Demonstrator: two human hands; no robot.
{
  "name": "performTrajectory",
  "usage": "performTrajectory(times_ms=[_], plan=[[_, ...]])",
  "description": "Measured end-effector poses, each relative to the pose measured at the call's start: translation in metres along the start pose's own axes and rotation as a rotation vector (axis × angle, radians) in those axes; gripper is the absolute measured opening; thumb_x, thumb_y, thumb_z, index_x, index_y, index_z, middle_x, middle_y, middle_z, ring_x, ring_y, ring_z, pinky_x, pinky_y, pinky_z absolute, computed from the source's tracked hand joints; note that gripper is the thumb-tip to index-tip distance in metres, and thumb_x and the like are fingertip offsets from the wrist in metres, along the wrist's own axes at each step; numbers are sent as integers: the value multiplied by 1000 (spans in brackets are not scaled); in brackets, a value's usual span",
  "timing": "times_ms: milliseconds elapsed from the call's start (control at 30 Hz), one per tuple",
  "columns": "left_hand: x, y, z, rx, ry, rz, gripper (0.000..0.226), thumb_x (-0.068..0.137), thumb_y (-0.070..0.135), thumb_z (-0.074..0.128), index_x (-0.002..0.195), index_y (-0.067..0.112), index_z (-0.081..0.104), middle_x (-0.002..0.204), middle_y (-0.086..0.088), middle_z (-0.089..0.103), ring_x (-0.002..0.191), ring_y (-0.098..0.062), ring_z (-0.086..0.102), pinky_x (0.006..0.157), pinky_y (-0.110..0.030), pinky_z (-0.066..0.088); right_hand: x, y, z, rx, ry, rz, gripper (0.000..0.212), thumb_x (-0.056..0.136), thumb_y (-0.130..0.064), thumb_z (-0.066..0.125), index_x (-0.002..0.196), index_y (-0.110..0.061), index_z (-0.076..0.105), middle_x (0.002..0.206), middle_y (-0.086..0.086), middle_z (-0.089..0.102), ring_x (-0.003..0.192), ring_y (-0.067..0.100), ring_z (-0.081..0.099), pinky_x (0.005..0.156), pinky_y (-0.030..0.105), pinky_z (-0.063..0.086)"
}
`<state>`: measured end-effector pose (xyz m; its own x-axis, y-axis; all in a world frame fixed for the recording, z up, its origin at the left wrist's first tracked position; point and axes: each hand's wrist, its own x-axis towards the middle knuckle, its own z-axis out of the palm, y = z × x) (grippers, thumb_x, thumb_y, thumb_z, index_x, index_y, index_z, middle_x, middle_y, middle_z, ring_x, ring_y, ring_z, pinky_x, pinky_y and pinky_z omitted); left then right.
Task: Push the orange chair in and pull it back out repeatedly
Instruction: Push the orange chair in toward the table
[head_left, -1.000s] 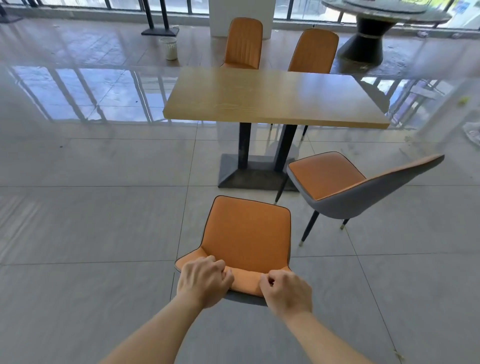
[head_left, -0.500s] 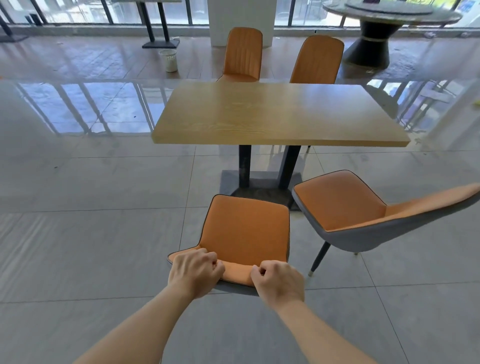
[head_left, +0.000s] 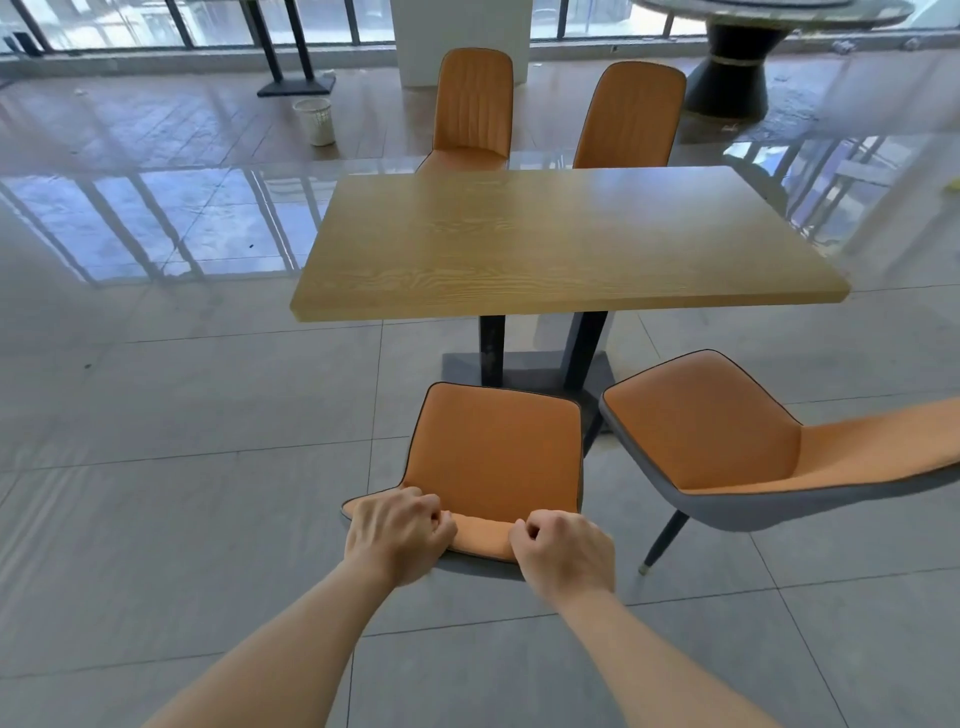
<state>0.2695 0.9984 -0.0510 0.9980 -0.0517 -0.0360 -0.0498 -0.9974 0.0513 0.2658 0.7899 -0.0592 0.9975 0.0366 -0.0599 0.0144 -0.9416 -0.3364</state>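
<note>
An orange chair (head_left: 496, 449) with a dark piped edge stands in front of me, its seat facing a wooden table (head_left: 561, 244). My left hand (head_left: 397, 532) grips the top of the backrest at its left end. My right hand (head_left: 563, 553) grips the same top edge at its right end. Both fists are closed over the rim. The seat's front edge sits just short of the table's dark base (head_left: 524, 366) and near edge. The chair's legs are hidden beneath it.
A second orange chair (head_left: 727, 441) with a grey shell stands close on the right, angled away. Two more orange chairs (head_left: 472, 109) stand behind the table. A white bin (head_left: 313, 120) and a round table's pedestal (head_left: 737, 78) are farther back. Grey floor tiles spread to the left.
The orange chair has slid forward toward the table with both hands still on its backrest; the table and the neighbouring chair now appear closer.
</note>
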Motion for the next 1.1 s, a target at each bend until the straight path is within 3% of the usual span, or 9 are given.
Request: performTrajectory(times_ms=[133,400,467,700,800,900,1100], plan=[[27,-15,-10,26,-25,47,40,93,47,31,71,20,51,75,3,56,64,-15,47,50,-28,18,21,-14,9,12,18,67,38,88,-45,40,58,-24,51,59,-9,53,61,14,55,59,28,49],[68,-43,-10,-21,-40,102,42,92,47,32,71,18,54,72,3,53,64,-15,48,49,-30,20,57,-30,26,9,34,134,39,87,-43,44,55,-19,47,55,-6,50,60,19,54,53,28,40],[71,-45,-7,-53,-42,122,42,91,48,31,69,19,52,71,3,52,67,-17,49,51,-31,23,60,-29,27,12,49,129,41,87,-44,42,55,-19,50,54,-6,51,58,18,54,52,29,44],[72,-48,0,-89,19,134,49,82,51,19,64,18,51,64,3,50,62,-17,50,49,-30,26,59,-28,27,5,108,85,42,88,-47,35,55,-25,48,55,-10,50,55,12,52,52,26,45],[71,-49,7,-95,65,139,44,85,48,27,60,18,49,59,3,48,55,-17,48,46,-28,30,57,-27,30,-7,187,49,41,89,-47,35,55,-27,48,54,-11,48,51,11,48,46,23,40],[68,-50,13,-131,148,204,34,86,39,40,57,20,40,56,5,44,48,-18,43,42,-28,24,52,-25,36,-28,323,-33,40,89,-42,40,55,-25,51,53,-9,49,49,13,44,43,21,31],[66,-53,22,-159,298,312,31,87,36,45,62,18,46,61,0,47,51,-20,43,43,-29,30,51,-20,42,-68,422,-162,39,92,-46,43,65,-25,62,65,-8,59,60,15,50,47,24,33]])
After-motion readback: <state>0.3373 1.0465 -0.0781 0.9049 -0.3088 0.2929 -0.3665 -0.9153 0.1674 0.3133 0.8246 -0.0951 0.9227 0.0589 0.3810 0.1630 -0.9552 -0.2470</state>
